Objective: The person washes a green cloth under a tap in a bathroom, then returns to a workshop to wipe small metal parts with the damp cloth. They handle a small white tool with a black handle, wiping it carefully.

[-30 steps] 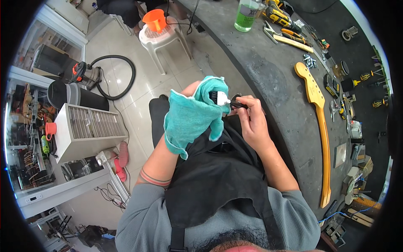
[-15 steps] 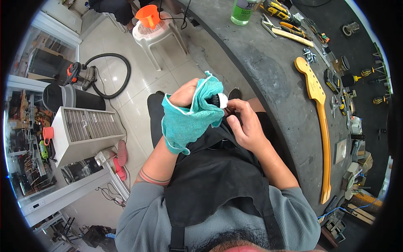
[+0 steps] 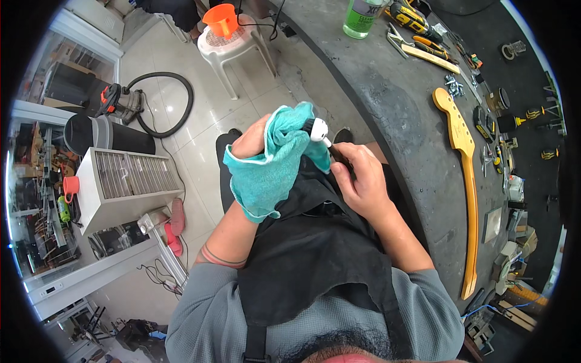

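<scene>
A teal cloth (image 3: 266,181) with a pale stitched edge drapes over my left hand (image 3: 251,140), whose fingers are closed on it and partly hidden in its folds. From my right hand (image 3: 365,181) sticks out a small brush (image 3: 319,130). It has a white rounded head, black bristles, a thin shiny neck and a dark handle gripped between thumb and fingers. The bristles face the bunched cloth at its right side; whether they touch it cannot be made out. Both hands are above my lap, over a black apron (image 3: 302,254).
On the dark workbench (image 3: 399,121) to my right lie a guitar neck (image 3: 465,163), pliers (image 3: 430,45) and a drill (image 3: 410,18) near a green bottle (image 3: 361,21). A white stool (image 3: 233,48) bears an orange jug (image 3: 221,21). Left are a vacuum cleaner (image 3: 124,103) and a drawer cabinet (image 3: 133,187).
The brush head has come out of the cloth's folds, so its neck and more of the handle show. The cloth and left hand have shifted slightly left; the whole view has shifted a little.
</scene>
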The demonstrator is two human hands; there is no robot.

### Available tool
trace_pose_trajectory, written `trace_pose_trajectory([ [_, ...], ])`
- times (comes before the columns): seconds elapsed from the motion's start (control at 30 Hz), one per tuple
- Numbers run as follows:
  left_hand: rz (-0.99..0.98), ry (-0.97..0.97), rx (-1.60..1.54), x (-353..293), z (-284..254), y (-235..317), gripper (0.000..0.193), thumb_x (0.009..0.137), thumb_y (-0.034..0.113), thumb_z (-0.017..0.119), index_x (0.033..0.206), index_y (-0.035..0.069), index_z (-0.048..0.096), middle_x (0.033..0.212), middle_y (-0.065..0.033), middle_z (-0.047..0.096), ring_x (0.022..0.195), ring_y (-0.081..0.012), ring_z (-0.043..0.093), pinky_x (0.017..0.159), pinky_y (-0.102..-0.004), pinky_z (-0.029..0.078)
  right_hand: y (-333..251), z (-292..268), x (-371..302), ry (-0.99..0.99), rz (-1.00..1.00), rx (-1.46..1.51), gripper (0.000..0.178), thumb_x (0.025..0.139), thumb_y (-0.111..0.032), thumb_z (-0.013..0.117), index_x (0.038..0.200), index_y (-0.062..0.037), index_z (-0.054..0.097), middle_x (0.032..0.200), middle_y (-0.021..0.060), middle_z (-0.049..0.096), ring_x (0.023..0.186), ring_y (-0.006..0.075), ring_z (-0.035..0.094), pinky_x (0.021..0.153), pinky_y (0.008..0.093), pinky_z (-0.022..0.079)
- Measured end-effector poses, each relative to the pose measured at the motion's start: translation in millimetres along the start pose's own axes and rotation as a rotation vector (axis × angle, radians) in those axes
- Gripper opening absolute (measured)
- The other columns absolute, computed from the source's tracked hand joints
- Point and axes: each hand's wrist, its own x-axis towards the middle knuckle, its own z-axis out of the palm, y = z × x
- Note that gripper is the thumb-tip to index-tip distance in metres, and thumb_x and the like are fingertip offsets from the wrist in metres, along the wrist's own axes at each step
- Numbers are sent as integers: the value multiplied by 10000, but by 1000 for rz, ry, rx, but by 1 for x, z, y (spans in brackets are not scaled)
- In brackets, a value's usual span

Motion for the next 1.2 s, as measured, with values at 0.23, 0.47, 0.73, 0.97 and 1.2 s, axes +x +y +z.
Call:
trace_pose_trajectory([
  [0.23,-151,-19,-15,-4,0,6,399,958,6,766,1350,-19,692,1096,-44,740,948,-101,694,810,-255,561,4,-4,1,23,-42,-95,348,884,-21,793,1202,-32,652,959,119,707,793,325,646,757,426,502],
  [0.47,79,-93,96,6,2,-4,389,967,21,716,1349,-41,671,1202,-106,734,1073,-154,700,911,-297,569,6,-3,-11,-45,85,-31,262,962,-58,709,1198,-1,613,1007,157,694,884,342,646,788,432,504],
  [0.73,-176,-43,-29,15,2,-2,308,1071,133,531,1281,-44,670,1166,-137,754,951,-211,761,825,-335,652,0,-1,-19,-109,302,349,211,1087,-134,544,1222,20,592,1003,121,664,894,251,628,831,388,507],
  [0.97,-373,6,-290,6,6,-3,359,1138,262,481,1147,-9,716,953,-66,745,848,-169,732,692,-296,604,-7,-4,-11,-97,489,958,299,1132,-225,430,1243,-3,596,896,8,510,798,95,452,734,264,397],
  [1.2,-533,-45,-420,14,18,24,314,1114,216,499,1131,-10,717,905,-83,747,762,-168,717,670,-290,597,-13,-8,-7,-60,563,1111,275,1151,-222,425,1273,-21,569,863,-6,453,747,88,385,684,262,350],
])
